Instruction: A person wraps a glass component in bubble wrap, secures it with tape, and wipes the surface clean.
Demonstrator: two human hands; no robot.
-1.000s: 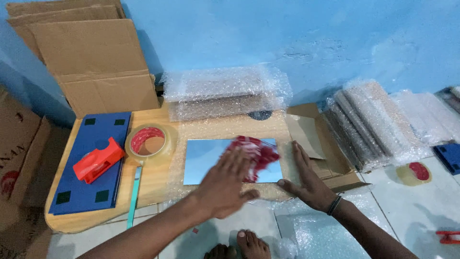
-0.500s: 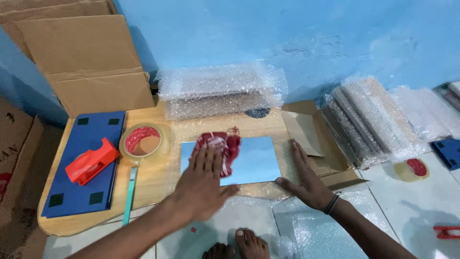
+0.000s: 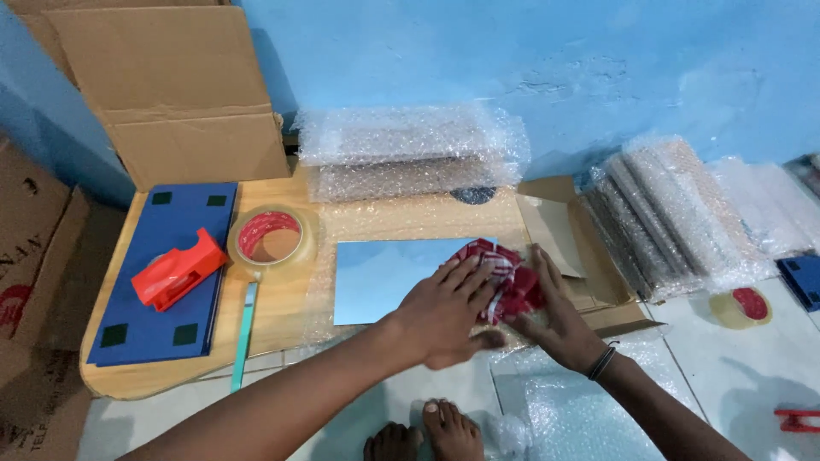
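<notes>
From the head view, the left hand (image 3: 444, 312) lies flat with its fingers spread over a crumpled red and white cloth (image 3: 506, 277), pressing it onto the right end of a pale blue reflective panel (image 3: 384, 275); the right hand (image 3: 559, 316) rests just beside it at the panel's right edge, fingers loosely apart and touching the cloth, clamped on nothing. The panel lies on a low wooden board (image 3: 282, 320) with rounded corners, and its left half is bare, with open board between it and a roll of clear tape (image 3: 273, 237) with a red core. Left of the roll, a red tape dispenser (image 3: 178, 267) sits on a stack of dark blue panels (image 3: 166, 329) with small black square pads, near the board's left edge. A thin teal stick (image 3: 243, 333) lies along the board's front, overhanging it. At the back edge, two flat bubble-wrapped packages (image 3: 410, 149) are stacked against the blue wall (image 3: 555, 60). Brown cardboard boxes (image 3: 184, 94) lean in the left corner. To the right, a row of bubble-wrapped packages (image 3: 675, 213) stands tilted on the light tiled floor (image 3: 735, 358), with a second tape roll (image 3: 741, 306) near them. Bare toes (image 3: 427, 435) show at the bottom edge, next to a sheet of bubble wrap (image 3: 572, 410).
</notes>
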